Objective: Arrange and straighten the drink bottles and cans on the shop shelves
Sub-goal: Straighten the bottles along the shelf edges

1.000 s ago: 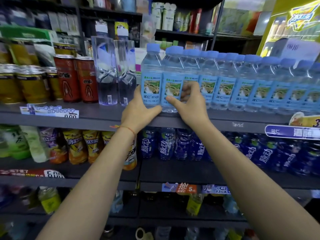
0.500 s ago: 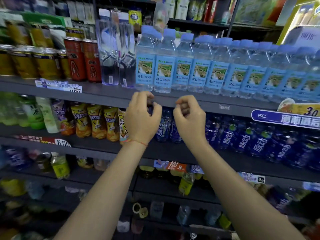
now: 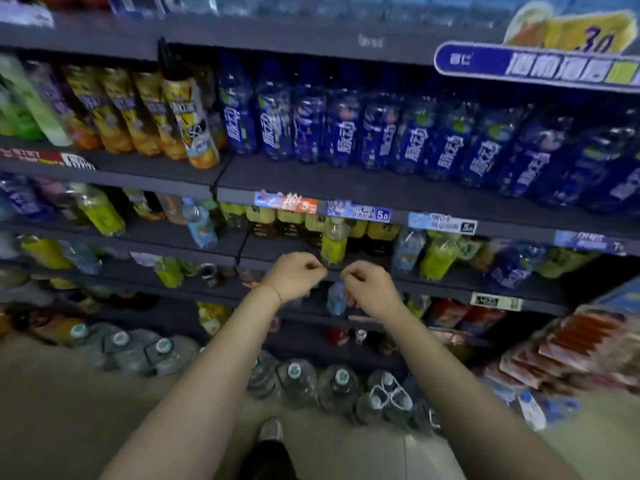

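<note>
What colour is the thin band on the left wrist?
Orange-red thin band, just below the left hand; it shows in the head view.

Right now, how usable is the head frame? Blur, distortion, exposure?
Head view: motion blur smears the blue drink bottles and shelf price tags, so label text is mostly unreadable. Wide-angle distortion bows the shelf edges. Lower shelves sit dim, the floor brighter. Left hand and right hand are sharper, fingers curled, apparently holding nothing.
</note>
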Motion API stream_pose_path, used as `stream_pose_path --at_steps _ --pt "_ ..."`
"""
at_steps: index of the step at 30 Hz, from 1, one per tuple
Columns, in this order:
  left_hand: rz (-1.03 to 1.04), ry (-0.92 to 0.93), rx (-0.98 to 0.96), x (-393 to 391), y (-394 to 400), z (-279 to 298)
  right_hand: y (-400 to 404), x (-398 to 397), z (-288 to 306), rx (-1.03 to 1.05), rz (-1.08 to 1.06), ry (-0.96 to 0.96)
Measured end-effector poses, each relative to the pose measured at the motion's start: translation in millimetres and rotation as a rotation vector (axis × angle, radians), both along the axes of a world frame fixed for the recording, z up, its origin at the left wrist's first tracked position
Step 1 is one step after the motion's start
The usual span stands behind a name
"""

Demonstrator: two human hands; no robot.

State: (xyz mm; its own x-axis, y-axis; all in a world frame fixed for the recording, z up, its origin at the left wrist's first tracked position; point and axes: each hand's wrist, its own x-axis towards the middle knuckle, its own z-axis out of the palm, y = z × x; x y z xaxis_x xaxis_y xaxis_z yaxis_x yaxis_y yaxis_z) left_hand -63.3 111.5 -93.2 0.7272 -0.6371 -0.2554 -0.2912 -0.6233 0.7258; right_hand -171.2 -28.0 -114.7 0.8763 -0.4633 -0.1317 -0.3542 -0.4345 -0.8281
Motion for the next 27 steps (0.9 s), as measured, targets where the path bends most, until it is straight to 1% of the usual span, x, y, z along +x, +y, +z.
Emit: stream_pose_path --at_steps 4,8,11,15,18,20,25,27 --pt "0.072 0.075 -0.033 -6.3 -7.2 -38.1 -7.6 -1.0 -30.2 0.031 -0.094 0.029" --pt "0.157 0.139 -0.115 14.4 -19.2 -63.9 -28.4 30.1 -48.2 0.039 -0.183 0.058" --pt "0.165 0.168 -0.124 36.0 -26.9 -81.9 -42.3 66.9 -54.6 0.053 -0.18 0.092" --pt "0.154 0.169 -0.073 63.8 -34.9 -105.9 -56.3 121.6 -57.0 0.039 -0.137 0.071" --pt "0.167 0.148 -0.012 80.9 -43.2 -117.8 -56.1 145.0 -61.3 -0.026 -0.167 0.139" --pt "0.16 0.151 -0.003 90.0 -49.0 -121.0 -55.7 151.5 -68.7 -0.082 -0.208 0.136" --pt "0.178 0.228 -0.086 93.2 -68.3 -118.1 -56.5 148.1 -72.5 -0.095 -0.282 0.125" --pt "0.193 0.227 -0.115 90.6 -73.9 -120.1 -58.9 140.3 -68.9 -0.095 -0.299 0.102"
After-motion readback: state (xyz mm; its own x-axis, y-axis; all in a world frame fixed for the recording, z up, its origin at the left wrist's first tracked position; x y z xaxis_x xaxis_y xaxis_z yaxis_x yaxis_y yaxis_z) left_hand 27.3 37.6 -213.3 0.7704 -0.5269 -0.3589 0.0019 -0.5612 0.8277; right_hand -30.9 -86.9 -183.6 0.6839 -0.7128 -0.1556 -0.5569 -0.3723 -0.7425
